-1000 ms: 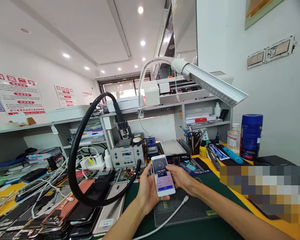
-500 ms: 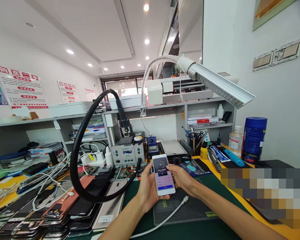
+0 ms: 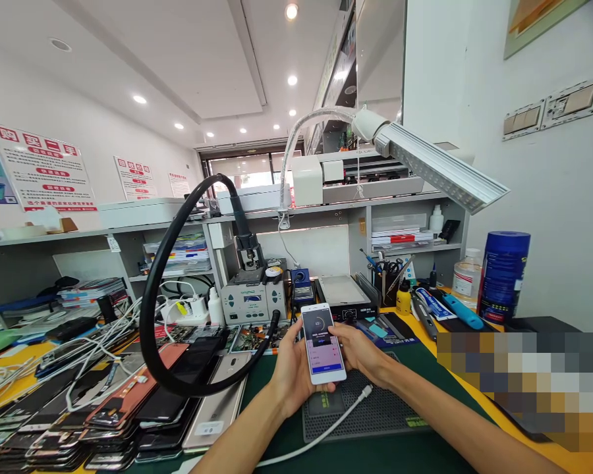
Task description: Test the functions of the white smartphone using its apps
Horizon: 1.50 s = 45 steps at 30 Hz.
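A white smartphone (image 3: 327, 356) is held upright, tilted back, above the mat, its lit screen showing a dark panel with a ring over a pale list and a blue bar. Wrapped round its left side and underneath is my left hand (image 3: 287, 368), closed on it. My right hand (image 3: 360, 349) grips the right edge, its thumb over the screen near the dark panel; its other fingers are mostly hidden. A white cable (image 3: 333, 428) lies below the phone, its loose plug end resting on a dark perforated pad (image 3: 390, 411).
Stacked phones (image 3: 163, 395) and tangled white cables (image 3: 123, 329) fill the left. A black hose (image 3: 145, 296) arches from a rework station (image 3: 253, 303). Tools in a holder (image 3: 390, 283), a blue can (image 3: 504, 276) and a lamp (image 3: 439, 164) stand or hang around the bench.
The view has shifted very slightly. Both hands keep hold of the smartphone in nearly the same place, and the screen looks much the same.
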Each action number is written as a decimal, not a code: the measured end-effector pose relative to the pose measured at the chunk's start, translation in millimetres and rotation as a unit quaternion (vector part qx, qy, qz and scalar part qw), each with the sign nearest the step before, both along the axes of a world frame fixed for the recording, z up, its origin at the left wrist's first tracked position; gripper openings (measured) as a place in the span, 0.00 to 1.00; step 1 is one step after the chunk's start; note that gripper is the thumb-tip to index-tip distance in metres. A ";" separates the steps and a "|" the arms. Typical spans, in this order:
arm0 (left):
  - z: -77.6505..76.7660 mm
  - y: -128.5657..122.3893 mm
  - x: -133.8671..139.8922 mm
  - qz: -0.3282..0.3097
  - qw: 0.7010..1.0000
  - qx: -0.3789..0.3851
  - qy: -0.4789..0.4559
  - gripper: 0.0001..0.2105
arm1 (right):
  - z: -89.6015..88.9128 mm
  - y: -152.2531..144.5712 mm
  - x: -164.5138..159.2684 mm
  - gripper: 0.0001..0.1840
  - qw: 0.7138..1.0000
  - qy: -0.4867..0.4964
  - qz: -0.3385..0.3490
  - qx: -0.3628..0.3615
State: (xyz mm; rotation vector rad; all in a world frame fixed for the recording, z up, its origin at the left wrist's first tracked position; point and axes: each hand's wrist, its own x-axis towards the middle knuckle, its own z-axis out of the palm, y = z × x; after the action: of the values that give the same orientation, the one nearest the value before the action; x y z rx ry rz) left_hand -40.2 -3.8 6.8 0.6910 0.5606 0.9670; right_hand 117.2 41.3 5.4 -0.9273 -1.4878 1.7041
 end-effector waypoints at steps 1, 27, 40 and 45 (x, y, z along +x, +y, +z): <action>-0.2 0.1 -0.1 0.000 1.000 0.000 -0.002 0.32 | 0.6 -0.4 0.0 0.18 1.000 -0.002 -0.002 -0.001; -4.8 2.5 -0.7 0.008 1.000 -0.007 -0.001 0.29 | -7.5 4.5 0.9 0.16 1.000 0.002 0.008 0.017; -4.7 2.9 -0.8 0.010 1.000 -0.010 0.004 0.28 | -9.8 6.6 -0.8 0.16 1.000 0.008 0.001 0.012; -4.0 1.3 -1.1 0.013 1.000 -0.010 0.010 0.28 | -8.0 4.8 -0.1 0.17 1.000 0.005 0.001 0.017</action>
State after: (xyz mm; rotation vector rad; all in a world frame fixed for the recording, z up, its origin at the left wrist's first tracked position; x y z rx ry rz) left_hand -41.3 -2.6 2.8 0.6777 0.5983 0.9791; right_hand 117.1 46.1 -2.6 -0.8986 -1.5069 1.6775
